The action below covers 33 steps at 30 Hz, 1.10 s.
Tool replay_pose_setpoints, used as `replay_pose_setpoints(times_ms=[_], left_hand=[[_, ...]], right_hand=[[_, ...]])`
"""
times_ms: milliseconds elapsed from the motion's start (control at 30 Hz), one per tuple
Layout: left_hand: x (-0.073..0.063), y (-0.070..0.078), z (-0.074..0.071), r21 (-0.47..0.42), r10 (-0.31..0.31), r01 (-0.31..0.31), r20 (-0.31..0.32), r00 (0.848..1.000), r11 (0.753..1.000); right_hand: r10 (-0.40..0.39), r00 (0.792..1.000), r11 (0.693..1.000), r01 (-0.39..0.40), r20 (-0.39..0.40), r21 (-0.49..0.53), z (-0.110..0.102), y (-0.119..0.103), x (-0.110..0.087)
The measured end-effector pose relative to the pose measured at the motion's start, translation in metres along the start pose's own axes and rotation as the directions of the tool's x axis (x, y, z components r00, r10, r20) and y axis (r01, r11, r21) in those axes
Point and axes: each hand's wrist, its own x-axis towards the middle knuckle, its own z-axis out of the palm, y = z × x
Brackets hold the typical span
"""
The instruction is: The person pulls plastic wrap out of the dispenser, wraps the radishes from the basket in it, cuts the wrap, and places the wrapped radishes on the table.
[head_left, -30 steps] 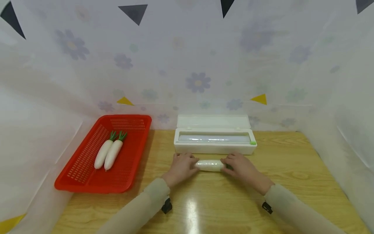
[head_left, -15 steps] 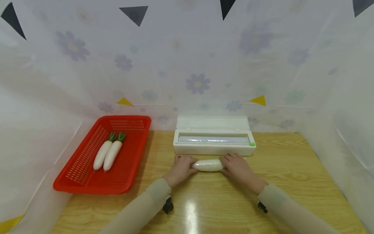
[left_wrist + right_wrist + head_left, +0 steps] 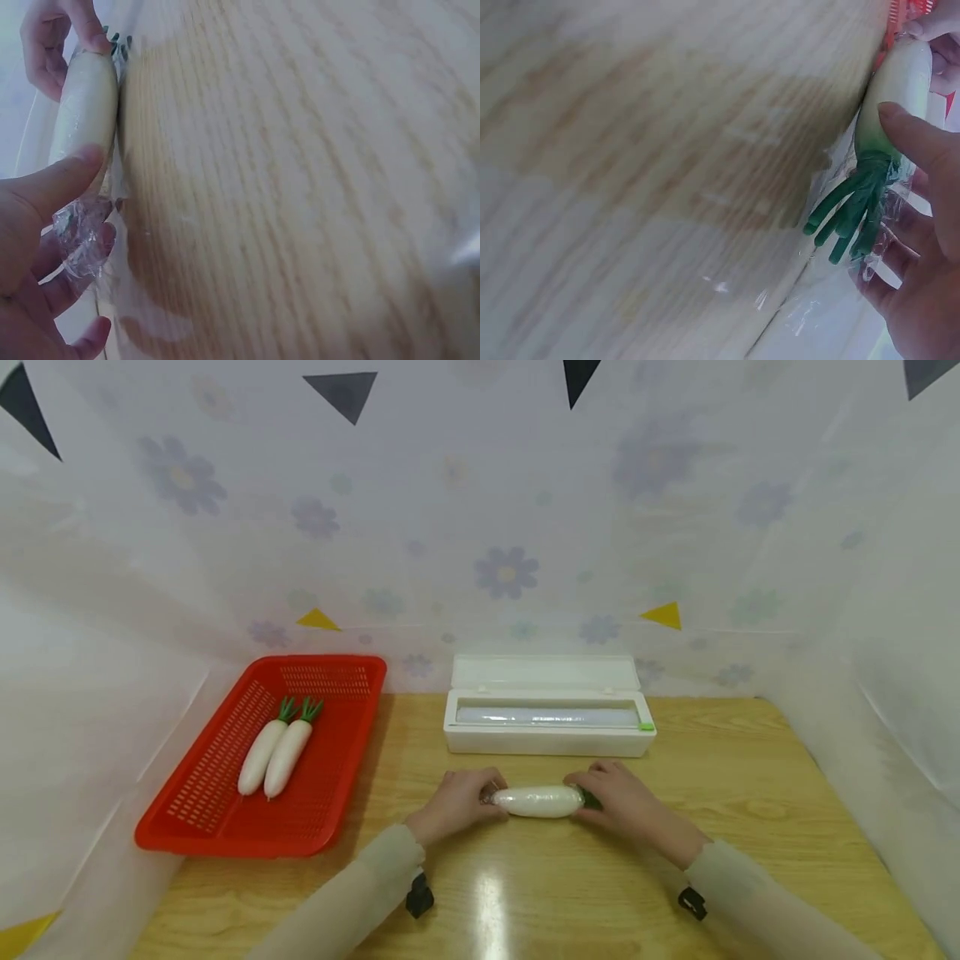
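A white radish (image 3: 538, 802) wrapped in clear cling film lies crosswise between my hands, in front of the white film box. My left hand (image 3: 457, 803) grips its root end, thumb on the near side, and crumpled film (image 3: 81, 238) bunches among the fingers. At the leafy end my right hand (image 3: 617, 802) holds it between thumb and fingers. Green stalks (image 3: 853, 210) show through loose film that hangs past that end in the right wrist view.
The white cling film box (image 3: 551, 741) stands behind, lid up, with a roll (image 3: 547, 717) inside and a green slider (image 3: 646, 727) at its right. To the left is a red basket (image 3: 341, 793) with two radishes (image 3: 288, 758). A patterned sheet (image 3: 420, 485) hangs at the back.
Both hands have brought the wrapped radish slightly nearer to me, away from the box. The right hand has shifted outward along it, so the green end shows again. Basket and box stay put.
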Motion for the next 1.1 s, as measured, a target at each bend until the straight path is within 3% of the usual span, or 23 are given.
replay_pose_setpoints(times_ms=[400, 600, 833, 967, 1100], left_hand=[[-0.006, -0.007, 0.008, -0.078, 0.053, -0.054, -0.016, 0.998, 0.996], [-0.006, -0.009, 0.005, -0.065, 0.021, -0.022, -0.009, 1.000, 0.998], [-0.015, -0.014, -0.004, -0.121, -0.057, 0.055, -0.016, 0.998, 0.991], [-0.019, -0.020, -0.008, -0.115, -0.046, 0.042, -0.034, 0.998, 0.992], [-0.021, -0.022, -0.011, -0.198, -0.073, 0.065, -0.029, 0.997, 0.978]], right_hand=[[-0.034, 0.999, 0.999, 0.034, -0.016, 0.001, 0.003, -0.005, -0.005], [-0.023, 0.999, 0.999, 0.024, -0.036, 0.030, 0.006, -0.006, -0.003], [0.010, 1.000, 0.998, -0.008, -0.025, 0.069, 0.007, -0.004, -0.001], [-0.005, 1.000, 0.998, 0.007, -0.031, 0.067, 0.005, -0.003, 0.000], [-0.023, 0.999, 0.998, 0.024, -0.027, 0.053, 0.002, -0.001, 0.003]])
